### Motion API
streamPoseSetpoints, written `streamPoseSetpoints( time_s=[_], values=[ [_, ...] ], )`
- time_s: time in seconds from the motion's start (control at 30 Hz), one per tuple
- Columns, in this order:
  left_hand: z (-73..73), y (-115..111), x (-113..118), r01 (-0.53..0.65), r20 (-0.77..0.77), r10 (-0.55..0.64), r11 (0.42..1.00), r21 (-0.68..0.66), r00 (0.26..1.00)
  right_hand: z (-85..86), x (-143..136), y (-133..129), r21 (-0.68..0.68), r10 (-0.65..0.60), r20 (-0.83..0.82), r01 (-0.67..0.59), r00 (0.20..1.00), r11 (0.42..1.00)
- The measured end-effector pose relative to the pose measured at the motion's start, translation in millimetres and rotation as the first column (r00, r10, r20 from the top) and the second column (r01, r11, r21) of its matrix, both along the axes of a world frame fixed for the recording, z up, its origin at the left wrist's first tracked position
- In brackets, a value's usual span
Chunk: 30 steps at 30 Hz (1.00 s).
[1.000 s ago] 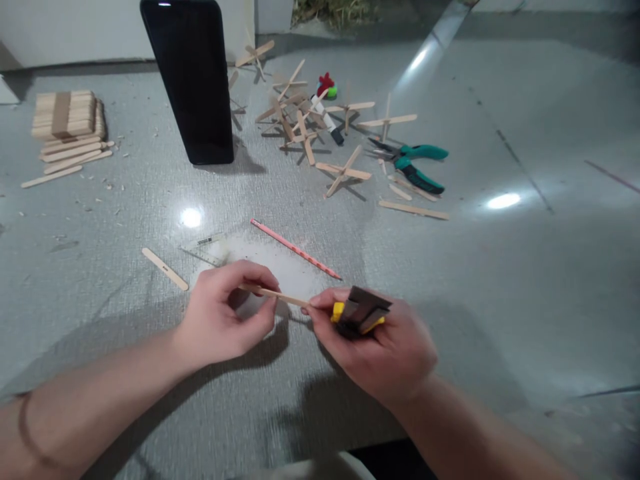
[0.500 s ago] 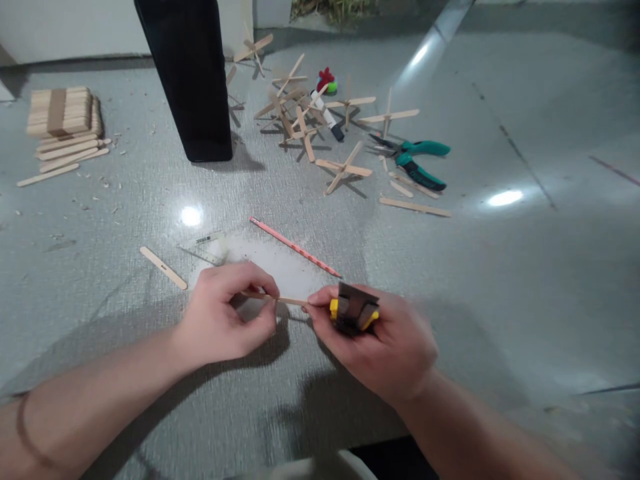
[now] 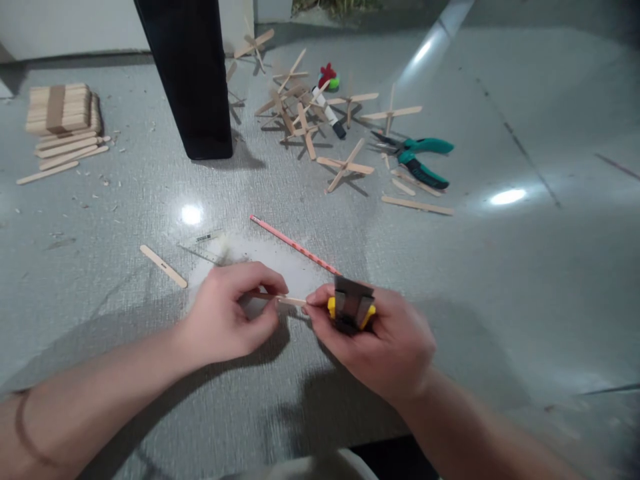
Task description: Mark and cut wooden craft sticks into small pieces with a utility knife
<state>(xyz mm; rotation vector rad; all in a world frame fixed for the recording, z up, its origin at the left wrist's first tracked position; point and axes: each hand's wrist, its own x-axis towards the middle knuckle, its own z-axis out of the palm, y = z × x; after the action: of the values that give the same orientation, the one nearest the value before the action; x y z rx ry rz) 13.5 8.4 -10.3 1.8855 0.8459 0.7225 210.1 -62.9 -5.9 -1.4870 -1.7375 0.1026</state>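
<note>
A thin wooden stick [image 3: 293, 301] spans the gap between my two hands. My left hand [image 3: 233, 313] pinches it between thumb and fingers. On the other side, my right hand [image 3: 380, 340] grips the stick's end with its fingertips and also holds a black and yellow tool [image 3: 353, 305] in the palm; which tool it is I cannot tell. A red pencil [image 3: 295, 245] lies just beyond my hands. To the left rests a stick with a small slot [image 3: 163, 266], near a clear ruler-like piece [image 3: 205, 250].
A tall black object [image 3: 193, 80] stands behind. Bundled sticks [image 3: 60, 110] are at the far left. Crossed-stick pieces [image 3: 345, 165], a marker [image 3: 327, 112], a red and green item [image 3: 329, 77], teal pliers [image 3: 417, 157] and a loose stick [image 3: 417, 205] lie beyond the pencil.
The fingers of my left hand have slid slightly right along the stick. The black and yellow tool in my right hand has shifted slightly left and up.
</note>
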Motion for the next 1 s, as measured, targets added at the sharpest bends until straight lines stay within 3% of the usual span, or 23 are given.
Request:
streamPoseSetpoints(
  time_s=[0.3,0.53,0.73,1.0],
  values=[
    [3.2,-2.3,3.8,-0.052,-0.035,0.053,0.998,0.022,0.998,0.9,2.5,1.5,-0.161,-0.021,-0.108,0.004,0.994,0.987],
    [1.4,-2.4,6.0,-0.013,0.114,0.021,0.998,-0.069,0.993,-1.9,3.6,5.7,-0.154,-0.046,-0.414,-0.020,0.909,0.988],
    [1.8,-0.1,3.6,-0.010,0.148,0.043,0.977,-0.215,0.988,0.5,4.2,9.0,-0.160,-0.040,-0.438,-0.035,0.898,0.986],
    [3.3,0.7,4.7,-0.003,0.151,0.044,0.966,-0.259,0.987,-2.1,4.9,6.9,-0.170,-0.037,-0.404,-0.035,0.914,0.985]
  ],
)
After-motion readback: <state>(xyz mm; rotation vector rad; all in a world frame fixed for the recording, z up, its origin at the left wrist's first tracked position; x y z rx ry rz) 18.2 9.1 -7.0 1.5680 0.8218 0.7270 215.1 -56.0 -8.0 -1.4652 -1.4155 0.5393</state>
